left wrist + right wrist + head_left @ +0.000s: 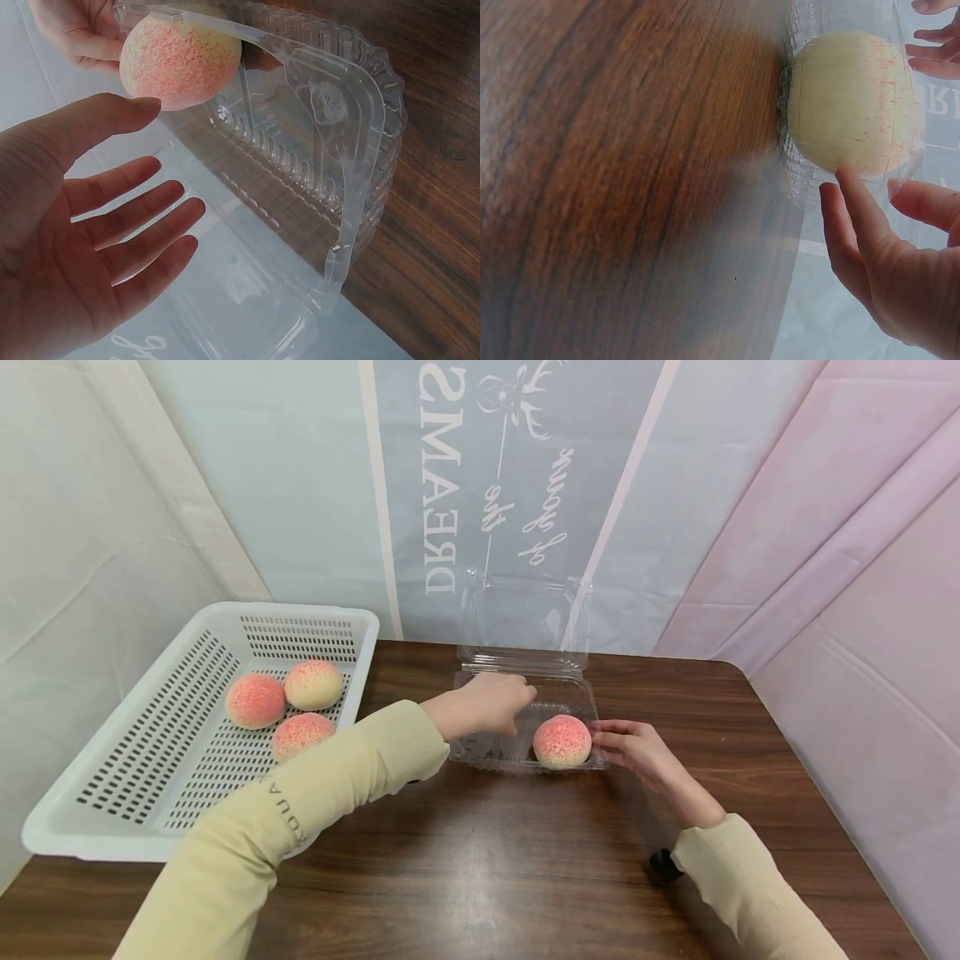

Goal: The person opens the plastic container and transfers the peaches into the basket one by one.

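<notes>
A clear plastic clamshell container point(487, 752) lies with its lid point(525, 614) raised at the back. Inside its right end sits a pink-and-cream peach point(562, 742). My left hand point(487, 703) hovers above the container's left part, holding nothing. In the left wrist view the fingers of that hand point(75, 225) are spread and relaxed, apart from the peach. My right hand point(637, 752) is at the container's right end, pinching its side edge between thumb and fingers beside the peach. Seen from the right wrist, the peach point(847, 105) shows through the clear wall.
A white slotted basket point(45, 827) stands at the left, holding a red peach point(255, 701), a paler peach point(313, 685) and another peach point(302, 735) partly behind my left sleeve. Beneath is a dark wood table point(465, 877). A printed cloth point(315, 485) hangs behind.
</notes>
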`<state>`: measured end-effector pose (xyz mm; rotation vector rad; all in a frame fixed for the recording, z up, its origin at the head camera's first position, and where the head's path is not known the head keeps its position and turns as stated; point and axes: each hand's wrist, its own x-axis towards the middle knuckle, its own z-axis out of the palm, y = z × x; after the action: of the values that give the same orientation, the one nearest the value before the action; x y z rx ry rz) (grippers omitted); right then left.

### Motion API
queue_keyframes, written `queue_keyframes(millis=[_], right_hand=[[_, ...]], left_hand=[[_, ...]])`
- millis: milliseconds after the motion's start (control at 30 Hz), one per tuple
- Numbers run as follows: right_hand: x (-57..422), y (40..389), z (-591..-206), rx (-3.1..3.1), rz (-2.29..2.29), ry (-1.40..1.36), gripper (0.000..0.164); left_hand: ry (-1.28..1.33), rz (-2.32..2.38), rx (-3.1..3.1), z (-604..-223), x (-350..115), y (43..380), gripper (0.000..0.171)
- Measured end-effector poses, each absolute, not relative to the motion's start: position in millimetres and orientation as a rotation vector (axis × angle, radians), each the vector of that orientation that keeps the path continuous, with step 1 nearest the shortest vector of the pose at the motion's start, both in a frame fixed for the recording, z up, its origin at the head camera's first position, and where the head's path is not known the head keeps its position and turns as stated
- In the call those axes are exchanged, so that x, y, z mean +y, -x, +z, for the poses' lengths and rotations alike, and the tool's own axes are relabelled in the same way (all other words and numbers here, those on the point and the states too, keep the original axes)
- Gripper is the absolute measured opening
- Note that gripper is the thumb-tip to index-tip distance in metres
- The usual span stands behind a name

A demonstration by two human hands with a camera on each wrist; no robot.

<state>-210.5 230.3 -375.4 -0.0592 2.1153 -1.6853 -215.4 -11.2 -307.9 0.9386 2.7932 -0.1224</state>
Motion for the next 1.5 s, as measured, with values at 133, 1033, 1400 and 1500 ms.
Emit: queue_keyframes(millis=[133, 1033, 1400, 1500], right_hand=[[230, 210, -376, 2.114, -1.684, 0.059, 0.051], [232, 210, -374, 2.101, -1.671, 0.076, 0.050], [232, 210, -375, 2.106, -1.669, 0.082, 0.051], [232, 210, -375, 2.105, -1.669, 0.077, 0.051]], left_hand=[[-0.931, -0.118, 2.788, -310, -9, 214, 0.050], [-0.951, -0.040, 2.796, -319, 3, 213, 0.048], [-0.894, 0.066, 2.790, -321, 4, 212, 0.045], [-0.897, 0.072, 2.798, -323, 4, 212, 0.044]])
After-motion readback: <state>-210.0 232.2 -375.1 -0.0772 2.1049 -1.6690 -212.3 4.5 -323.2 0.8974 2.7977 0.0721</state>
